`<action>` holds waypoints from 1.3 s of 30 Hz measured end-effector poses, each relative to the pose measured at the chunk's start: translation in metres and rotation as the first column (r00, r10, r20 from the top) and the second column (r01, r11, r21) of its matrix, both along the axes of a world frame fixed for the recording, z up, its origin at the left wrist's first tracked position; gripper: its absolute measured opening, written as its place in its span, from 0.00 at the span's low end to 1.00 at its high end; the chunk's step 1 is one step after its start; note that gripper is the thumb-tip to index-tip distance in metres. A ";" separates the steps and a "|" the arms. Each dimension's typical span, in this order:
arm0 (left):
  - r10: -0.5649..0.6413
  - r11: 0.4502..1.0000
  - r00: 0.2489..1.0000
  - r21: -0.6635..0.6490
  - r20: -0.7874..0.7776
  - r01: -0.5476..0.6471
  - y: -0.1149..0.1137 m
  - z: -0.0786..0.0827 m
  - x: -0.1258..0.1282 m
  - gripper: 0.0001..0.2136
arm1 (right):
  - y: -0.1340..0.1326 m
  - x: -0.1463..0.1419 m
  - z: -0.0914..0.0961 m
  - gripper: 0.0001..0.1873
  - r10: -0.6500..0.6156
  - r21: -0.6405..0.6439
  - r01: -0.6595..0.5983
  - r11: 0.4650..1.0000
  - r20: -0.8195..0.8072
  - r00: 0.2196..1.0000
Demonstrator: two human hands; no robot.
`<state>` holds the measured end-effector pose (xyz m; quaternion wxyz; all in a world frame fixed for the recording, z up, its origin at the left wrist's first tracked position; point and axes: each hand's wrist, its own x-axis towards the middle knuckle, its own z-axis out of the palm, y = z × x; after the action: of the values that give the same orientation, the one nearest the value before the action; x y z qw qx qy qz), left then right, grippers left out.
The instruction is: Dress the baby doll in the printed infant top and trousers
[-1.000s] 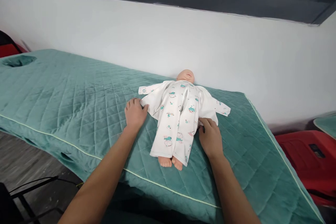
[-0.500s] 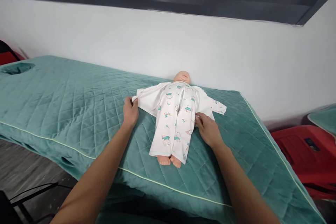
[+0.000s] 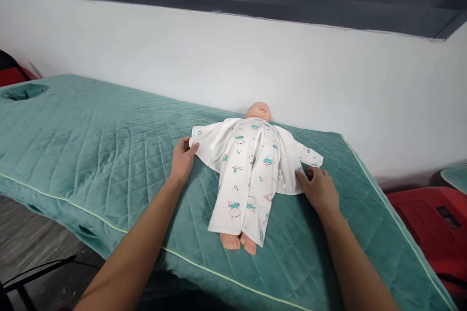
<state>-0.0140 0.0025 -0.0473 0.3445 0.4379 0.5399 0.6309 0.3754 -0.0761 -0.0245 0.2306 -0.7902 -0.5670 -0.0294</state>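
Note:
A baby doll [image 3: 258,111] lies on its back, its head by the wall and its bare feet toward me. White printed trousers [image 3: 235,189] cover its legs and reach up over the torso. Spread out to both sides under them is a white baby shirt [image 3: 288,155] with printed sleeves; its plain inner side shows. My left hand [image 3: 183,160] pinches the shirt's left front panel near the sleeve. My right hand [image 3: 321,189] pinches the edge of the right panel, below the right sleeve.
A green quilted cover [image 3: 109,146] with a face hole [image 3: 24,91] lies over the bed. Behind it rises a white wall [image 3: 175,53] below a dark window frame [image 3: 255,2]. Red chairs [image 3: 434,228] stand past the bed's right end.
My right hand has moved right, drawing the shirt's right panel out from beside the trousers. My left hand still holds the left panel. The view has shifted slightly.

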 end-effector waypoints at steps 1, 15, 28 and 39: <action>-0.044 0.999 0.998 -0.029 0.035 0.045 0.002 0.002 0.002 0.22 | 0.002 0.001 0.000 0.23 -0.022 -0.060 0.022 0.998 0.007 1.000; -0.191 0.804 0.633 0.251 -0.750 0.540 -0.027 0.095 0.075 0.09 | 0.015 -0.062 0.071 0.11 0.593 0.423 -0.425 0.801 -0.459 0.661; -0.059 0.964 0.854 0.192 -0.516 0.182 0.019 0.069 0.092 0.10 | 0.045 -0.088 0.074 0.10 0.438 0.368 -0.247 0.896 -0.647 0.625; -0.377 0.926 0.691 -0.270 -0.616 0.265 0.116 0.092 0.135 0.07 | 0.137 -0.104 0.062 0.21 0.193 0.140 -0.142 0.980 -0.491 0.849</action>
<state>0.1214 0.1182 0.0451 0.2713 0.6901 0.5896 0.3203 0.2709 0.0611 0.0370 0.4104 -0.7057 -0.5521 0.1694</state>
